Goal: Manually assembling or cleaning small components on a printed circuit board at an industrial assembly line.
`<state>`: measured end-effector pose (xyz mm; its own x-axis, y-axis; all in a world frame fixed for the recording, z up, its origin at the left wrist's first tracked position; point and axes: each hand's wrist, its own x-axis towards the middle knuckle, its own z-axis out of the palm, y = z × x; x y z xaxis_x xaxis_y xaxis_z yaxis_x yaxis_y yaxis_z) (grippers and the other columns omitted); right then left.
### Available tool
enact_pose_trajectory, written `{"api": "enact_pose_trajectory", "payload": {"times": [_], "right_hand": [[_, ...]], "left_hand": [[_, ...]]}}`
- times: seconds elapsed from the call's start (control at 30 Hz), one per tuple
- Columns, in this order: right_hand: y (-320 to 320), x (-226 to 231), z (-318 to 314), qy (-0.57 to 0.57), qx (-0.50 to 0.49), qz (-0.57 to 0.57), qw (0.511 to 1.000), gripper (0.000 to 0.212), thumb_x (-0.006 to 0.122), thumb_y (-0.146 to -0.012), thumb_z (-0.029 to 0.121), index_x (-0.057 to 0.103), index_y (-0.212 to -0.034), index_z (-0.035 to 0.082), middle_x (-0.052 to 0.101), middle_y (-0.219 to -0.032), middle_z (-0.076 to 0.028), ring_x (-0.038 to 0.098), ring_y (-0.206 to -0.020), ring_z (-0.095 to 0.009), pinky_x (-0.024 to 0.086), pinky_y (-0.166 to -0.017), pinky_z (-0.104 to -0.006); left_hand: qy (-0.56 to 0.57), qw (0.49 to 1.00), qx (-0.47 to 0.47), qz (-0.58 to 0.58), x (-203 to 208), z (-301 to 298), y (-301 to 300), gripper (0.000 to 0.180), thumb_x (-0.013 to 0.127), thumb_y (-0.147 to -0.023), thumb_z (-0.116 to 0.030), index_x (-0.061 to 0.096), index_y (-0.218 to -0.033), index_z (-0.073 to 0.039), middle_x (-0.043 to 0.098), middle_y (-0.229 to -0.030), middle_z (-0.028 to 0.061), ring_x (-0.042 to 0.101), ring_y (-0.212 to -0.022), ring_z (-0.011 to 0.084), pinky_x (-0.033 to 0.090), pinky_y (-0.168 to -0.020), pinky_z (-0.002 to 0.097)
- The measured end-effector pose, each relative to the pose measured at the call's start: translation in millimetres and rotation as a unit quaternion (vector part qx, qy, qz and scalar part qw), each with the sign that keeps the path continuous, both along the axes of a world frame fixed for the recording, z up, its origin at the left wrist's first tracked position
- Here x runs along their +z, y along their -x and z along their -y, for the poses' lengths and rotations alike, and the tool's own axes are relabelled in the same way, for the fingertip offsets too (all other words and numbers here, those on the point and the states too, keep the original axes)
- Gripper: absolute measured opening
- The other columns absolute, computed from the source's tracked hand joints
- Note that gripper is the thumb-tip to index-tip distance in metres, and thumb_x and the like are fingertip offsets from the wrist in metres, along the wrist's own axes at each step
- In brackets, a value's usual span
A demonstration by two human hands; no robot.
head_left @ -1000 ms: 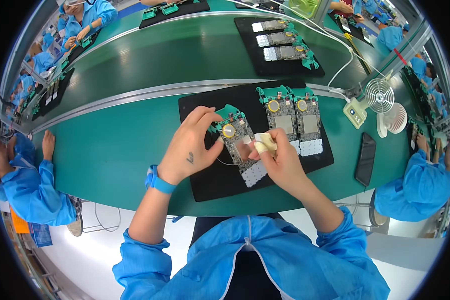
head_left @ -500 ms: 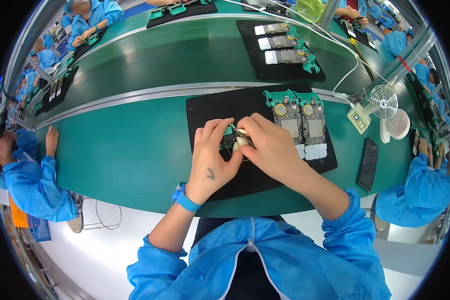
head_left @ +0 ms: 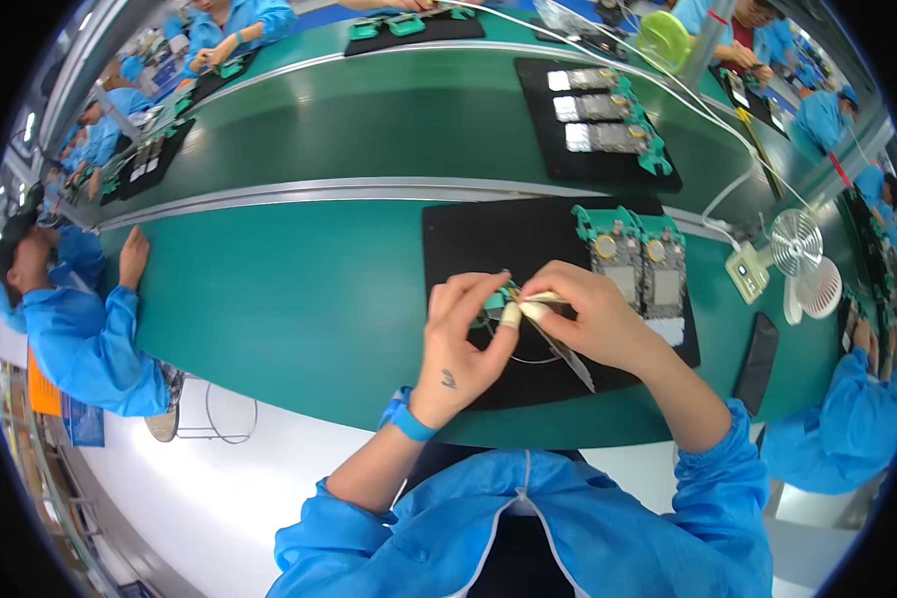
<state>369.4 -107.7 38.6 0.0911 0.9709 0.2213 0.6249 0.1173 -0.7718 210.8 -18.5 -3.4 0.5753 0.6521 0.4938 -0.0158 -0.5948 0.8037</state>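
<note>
Item one: a slim circuit board with a silver end plate (head_left: pixel 572 365) and a green plastic bracket (head_left: pixel 494 302), raised between both hands above a black rectangular mat (head_left: pixel 508 234) on a green-topped bench (head_left: pixel 289 289); long axis slanting from the bracket, far and to the left, to the plate, near and to the right, the plate end directed toward the wearer's right; board tipped up, seen almost edge-on. Left hand (head_left: pixel 465 344), a blue band (head_left: pixel 410 423) at its wrist: thumb and fingers curled together, pinching the bracket end. Right hand (head_left: pixel 593 317): thumb and forefinger pressed together at the board beside the left thumb; exact contact hidden by the fingers. Cream-coloured coverings on both thumb tips. A thin pale looped wire (head_left: pixel 536 361), below the board. Items two and three: a pair of grey boards with green brackets and round gold-rimmed discs (head_left: pixel 617 279) (head_left: pixel 663 284), side by side on the mat's right part, long axes running away from the wearer, brackets at the far end. To the right of the mat: a black oblong phone (head_left: pixel 757 364), lengthwise away from the wearer; beyond it, a pale box-shaped device (head_left: pixel 747 273) and a white round-grilled fan (head_left: pixel 796 242).
</note>
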Motion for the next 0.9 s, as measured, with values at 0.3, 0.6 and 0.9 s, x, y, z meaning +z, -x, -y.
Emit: {"api": "enact_pose_trajectory", "payload": {"times": [0.3, 0.6, 0.9], "right_hand": [[-5.5, -7.7, -7.6, -0.074, 0.032, 0.058, 0.995, 0.017, 0.055, -0.082, -0.004, 0.056, -0.097, 0.002, 0.056, -0.093, -0.011, 0.058, -0.079, -0.027, 0.046, -0.066, -0.0339], [-4.0, -16.2, -4.1, -0.089, 0.026, 0.029, 0.995, 0.016, 0.058, -0.082, -0.004, 0.056, -0.097, 0.002, 0.057, -0.093, -0.011, 0.060, -0.079, -0.025, 0.047, -0.066, -0.0309], [5.6, -22.5, -5.3, -0.116, -0.033, 0.003, 0.993, 0.014, 0.059, -0.083, -0.002, 0.057, -0.096, 0.001, 0.059, -0.092, -0.009, 0.061, -0.079, -0.021, 0.049, -0.065, -0.0281]], "left_hand": [[-0.037, 0.999, -0.020, -0.014, 2.3, -5.2, -0.2, 0.039, 0.066, -0.072, -0.002, 0.061, -0.110, 0.000, 0.056, -0.104, 0.0119, 0.049, -0.093, 0.0283, 0.044, -0.080, 0.0342], [-0.034, 0.999, -0.016, -0.002, 1.2, -4.7, 1.8, 0.035, 0.065, -0.071, 0.000, 0.064, -0.106, -0.002, 0.059, -0.103, 0.0098, 0.052, -0.093, 0.0258, 0.045, -0.080, 0.0324], [-0.038, 0.999, -0.009, -0.015, 3.0, -2.4, -1.7, 0.035, 0.064, -0.071, -0.001, 0.065, -0.106, -0.003, 0.059, -0.103, 0.0090, 0.052, -0.090, 0.0257, 0.045, -0.080, 0.0328]]}}
